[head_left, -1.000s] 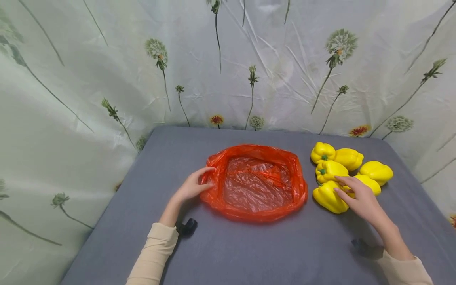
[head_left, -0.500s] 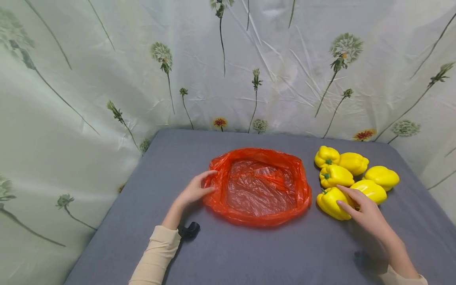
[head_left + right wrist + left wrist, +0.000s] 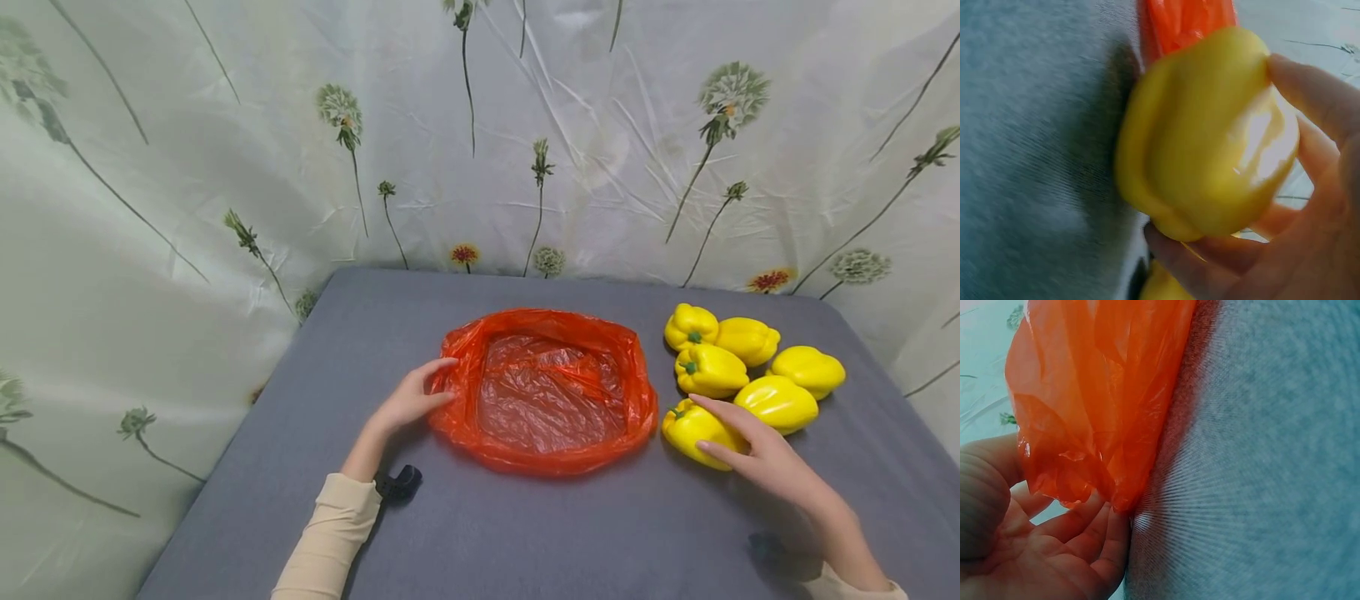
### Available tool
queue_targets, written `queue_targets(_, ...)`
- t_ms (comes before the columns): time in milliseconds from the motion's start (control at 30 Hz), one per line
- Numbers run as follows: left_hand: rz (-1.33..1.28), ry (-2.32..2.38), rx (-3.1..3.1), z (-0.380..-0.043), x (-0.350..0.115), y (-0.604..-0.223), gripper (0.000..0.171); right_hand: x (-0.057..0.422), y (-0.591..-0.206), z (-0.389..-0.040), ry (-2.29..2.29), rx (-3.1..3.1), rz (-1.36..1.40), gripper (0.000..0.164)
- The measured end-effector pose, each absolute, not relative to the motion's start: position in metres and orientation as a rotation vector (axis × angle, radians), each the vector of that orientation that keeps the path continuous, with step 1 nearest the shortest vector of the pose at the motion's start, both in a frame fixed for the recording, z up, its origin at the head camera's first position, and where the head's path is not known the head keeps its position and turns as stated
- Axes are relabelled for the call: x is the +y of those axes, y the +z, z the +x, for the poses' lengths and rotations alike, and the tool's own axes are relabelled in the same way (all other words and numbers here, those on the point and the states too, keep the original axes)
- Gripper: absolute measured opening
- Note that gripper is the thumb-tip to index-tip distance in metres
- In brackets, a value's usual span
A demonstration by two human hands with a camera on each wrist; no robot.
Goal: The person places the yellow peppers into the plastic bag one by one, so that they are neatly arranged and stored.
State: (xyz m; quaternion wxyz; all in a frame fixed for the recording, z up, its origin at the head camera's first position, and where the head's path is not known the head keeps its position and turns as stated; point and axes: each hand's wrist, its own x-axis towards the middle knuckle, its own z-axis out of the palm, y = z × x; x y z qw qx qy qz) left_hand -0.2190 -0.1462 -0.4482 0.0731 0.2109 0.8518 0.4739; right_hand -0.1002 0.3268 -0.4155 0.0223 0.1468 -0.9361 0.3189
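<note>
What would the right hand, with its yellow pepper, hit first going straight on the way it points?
Likely the red bag, on its right side; the right wrist view shows it beyond the pepper in the right hand. Height is unclear; it might clear the rim.

A gray table (image 3: 562, 542) spreads beneath the left hand (image 3: 407, 402) and right hand (image 3: 772, 458); beyond both rises a pale, creased curtain (image 3: 600, 150) printed with dandelions and red flowers.
</note>
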Motion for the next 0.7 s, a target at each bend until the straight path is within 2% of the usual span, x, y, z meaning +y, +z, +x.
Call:
queue_targets(267,0.620,1.448,2.529,-0.218,-0.146,-0.447,0.054,0.337,-0.408,-0.097,0.887,-2.924,0.701,0.061)
queue_targets(500,0.615,1.425,2.535,-0.218,-0.146,-0.449,0.054,0.339,-0.408,-0.094,1.089,-2.952,0.571,0.062)
queue_targets(700,0.613,1.411,2.542,-0.219,-0.147,-0.450,0.054,0.339,-0.406,-0.095,1.064,-3.013,0.399,0.063)
